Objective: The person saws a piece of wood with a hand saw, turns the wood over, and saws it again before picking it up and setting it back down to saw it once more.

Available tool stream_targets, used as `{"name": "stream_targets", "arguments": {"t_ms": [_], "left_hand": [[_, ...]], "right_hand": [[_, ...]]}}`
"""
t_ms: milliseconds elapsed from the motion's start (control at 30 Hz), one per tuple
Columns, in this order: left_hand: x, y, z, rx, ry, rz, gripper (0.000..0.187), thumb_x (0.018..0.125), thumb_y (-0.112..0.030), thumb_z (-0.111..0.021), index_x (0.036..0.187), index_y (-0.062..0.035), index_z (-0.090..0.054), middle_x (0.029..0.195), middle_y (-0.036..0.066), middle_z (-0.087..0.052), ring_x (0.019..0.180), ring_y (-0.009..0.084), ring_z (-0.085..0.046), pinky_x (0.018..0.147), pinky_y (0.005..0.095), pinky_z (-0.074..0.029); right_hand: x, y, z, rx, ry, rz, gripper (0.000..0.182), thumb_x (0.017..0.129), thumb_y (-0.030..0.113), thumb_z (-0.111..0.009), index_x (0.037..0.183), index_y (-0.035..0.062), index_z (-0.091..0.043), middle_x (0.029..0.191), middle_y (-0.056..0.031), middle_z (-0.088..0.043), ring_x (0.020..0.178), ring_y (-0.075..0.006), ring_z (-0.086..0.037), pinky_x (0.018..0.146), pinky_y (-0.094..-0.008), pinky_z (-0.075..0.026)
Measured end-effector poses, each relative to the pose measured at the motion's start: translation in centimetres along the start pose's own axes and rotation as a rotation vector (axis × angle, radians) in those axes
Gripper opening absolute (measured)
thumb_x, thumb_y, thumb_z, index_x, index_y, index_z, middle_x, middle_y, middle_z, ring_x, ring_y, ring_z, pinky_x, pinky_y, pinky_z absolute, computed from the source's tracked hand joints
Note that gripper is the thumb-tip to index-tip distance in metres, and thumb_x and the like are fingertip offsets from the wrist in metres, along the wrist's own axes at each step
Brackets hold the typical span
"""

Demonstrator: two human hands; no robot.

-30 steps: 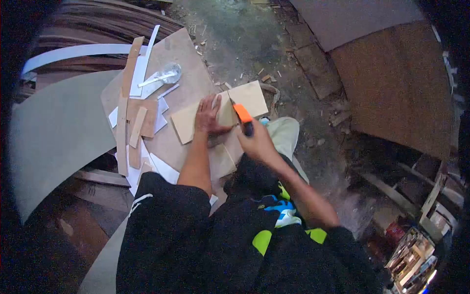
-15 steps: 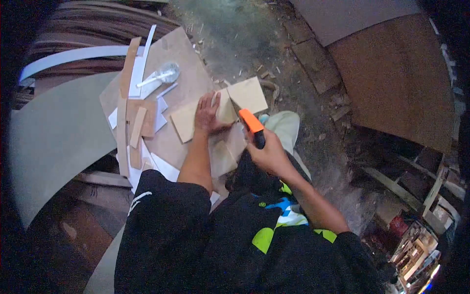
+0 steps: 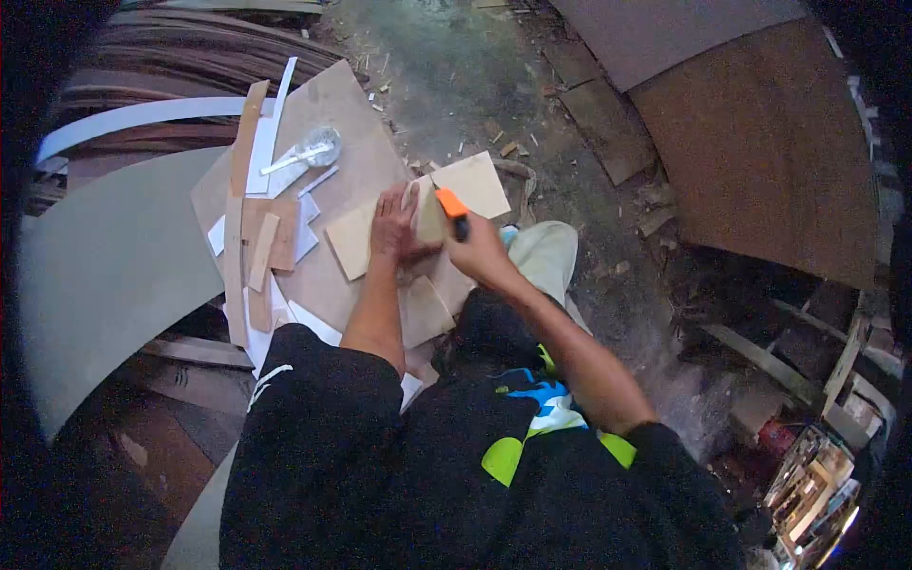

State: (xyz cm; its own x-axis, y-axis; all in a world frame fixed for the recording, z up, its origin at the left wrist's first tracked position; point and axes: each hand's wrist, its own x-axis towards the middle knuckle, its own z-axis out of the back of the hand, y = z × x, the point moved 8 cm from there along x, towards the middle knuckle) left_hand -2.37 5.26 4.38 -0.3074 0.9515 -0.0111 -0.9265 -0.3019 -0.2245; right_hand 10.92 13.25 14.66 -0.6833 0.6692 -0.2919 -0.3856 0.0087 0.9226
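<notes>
Head view: right hand (image 3: 478,249), fingers clamped on orange-handled knife (image 3: 453,210), back up at pale thin board (image 3: 418,218); left hand (image 3: 391,226) pressing flat, fingers spread.

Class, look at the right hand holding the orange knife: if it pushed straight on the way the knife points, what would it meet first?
Most likely the pale thin sheet pinned under the left hand. The right hand aims the orange knife up and away onto it, though depth is hard to judge.
</notes>
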Motion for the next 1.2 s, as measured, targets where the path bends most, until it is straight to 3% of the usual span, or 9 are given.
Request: {"name": "stream_targets", "arguments": {"t_ms": [133,233,333,633,800,1000,1033,1100,1200], "left_hand": [[-0.1,0.6,-1.7,0.083,-0.055,-0.077,0.121,0.050,-0.069,-0.077,0.144,-0.0045,-0.038,0.140,0.017,-0.043,0.132,0.0341,-0.038,0.114,0.0459,-0.027],[-1.4,0.1,-0.9,-0.044,-0.042,-0.034,0.120,0.049,-0.069,-0.076,0.144,-0.0041,-0.038,0.141,0.017,-0.042,0.132,0.0342,-0.038,0.114,0.0463,-0.027],[-0.1,0.2,-0.4,-0.049,-0.077,-0.030,0.121,0.048,-0.069,-0.077,0.143,-0.0039,-0.039,0.141,0.018,-0.042,0.132,0.0351,-0.038,0.114,0.0470,-0.026],[-0.3,0.4,-0.3,-0.126,-0.042,-0.014,0.122,0.045,-0.064,-0.080,0.143,-0.0045,-0.039,0.143,0.018,-0.040,0.132,0.0357,-0.037,0.114,0.0469,-0.026],[0.0,0.5,-1.3,0.075,-0.089,-0.072,0.118,0.046,-0.063,-0.080,0.141,-0.0046,-0.041,0.140,0.017,-0.043,0.131,0.0337,-0.039,0.113,0.0461,-0.028],[-0.2,-0.1,-0.2,-0.046,-0.082,-0.025,0.118,0.047,-0.064,-0.078,0.142,-0.0040,-0.040,0.138,0.016,-0.043,0.131,0.0331,-0.039,0.112,0.0461,-0.028],[-0.2,-0.2,0.5,-0.059,-0.073,-0.013,0.119,0.047,-0.065,-0.078,0.141,-0.0038,-0.040,0.139,0.016,-0.043,0.130,0.0333,-0.039,0.112,0.0462,-0.028],[0.0,0.4,-0.1,-0.041,-0.096,-0.031,0.118,0.048,-0.064,-0.078,0.141,-0.0030,-0.040,0.138,0.017,-0.044,0.130,0.0334,-0.040,0.111,0.0461,-0.029],[-0.1,0.3,-1.6,-0.006,-0.146,-0.072,0.117,0.050,-0.065,-0.077,0.141,-0.0018,-0.041,0.137,0.018,-0.045,0.129,0.0339,-0.041,0.111,0.0462,-0.030]], "right_hand": [[-0.8,-2.2,-0.7,-0.078,-0.077,0.060,0.026,0.081,0.014,-0.062,0.099,-0.0045,-0.059,0.081,-0.0138,-0.064,0.070,-0.0190,-0.055,0.066,-0.0355,-0.047],[-6.7,2.5,3.1,-0.042,0.051,-0.151,0.033,0.079,0.019,-0.067,0.103,-0.0023,-0.060,0.086,-0.0214,-0.066,0.082,-0.0332,-0.066,0.075,-0.0407,-0.050],[-4.0,-0.2,1.8,-0.052,0.036,-0.158,0.027,0.079,0.013,-0.064,0.100,-0.0033,-0.059,0.082,-0.0141,-0.064,0.074,-0.0190,-0.058,0.071,-0.0353,-0.048],[-6.3,1.8,2.4,-0.039,0.100,-0.147,0.029,0.079,0.019,-0.066,0.096,-0.0032,-0.059,0.084,-0.0161,-0.064,0.074,-0.0231,-0.059,0.071,-0.0365,-0.048],[0.5,-2.3,-1.1,-0.088,0.010,-0.082,0.028,0.079,0.015,-0.065,0.100,-0.0026,-0.061,0.082,-0.0161,-0.064,0.074,-0.0243,-0.060,0.069,-0.0367,-0.048],[-7.4,4.2,3.4,-0.028,0.056,-0.038,0.024,0.080,0.009,-0.062,0.100,-0.0030,-0.061,0.078,-0.0068,-0.062,0.072,-0.0128,-0.054,0.066,-0.0314,-0.046],[-8.6,3.6,4.0,-0.080,0.152,-0.337,0.029,0.077,0.010,-0.063,0.104,-0.0007,-0.061,0.088,-0.0206,-0.066,0.081,-0.0312,-0.065,0.076,-0.0408,-0.049],[-6.4,0.9,3.1,-0.046,0.021,-0.050,0.027,0.077,0.010,-0.063,0.101,-0.0010,-0.060,0.086,-0.0202,-0.066,0.082,-0.0291,-0.066,0.075,-0.0402,-0.049],[-1.6,-1.8,-0.2,-0.126,0.051,-0.134,0.026,0.077,0.011,-0.064,0.099,-0.0019,-0.060,0.084,-0.0202,-0.066,0.082,-0.0285,-0.066,0.074,-0.0395,-0.050]]}}
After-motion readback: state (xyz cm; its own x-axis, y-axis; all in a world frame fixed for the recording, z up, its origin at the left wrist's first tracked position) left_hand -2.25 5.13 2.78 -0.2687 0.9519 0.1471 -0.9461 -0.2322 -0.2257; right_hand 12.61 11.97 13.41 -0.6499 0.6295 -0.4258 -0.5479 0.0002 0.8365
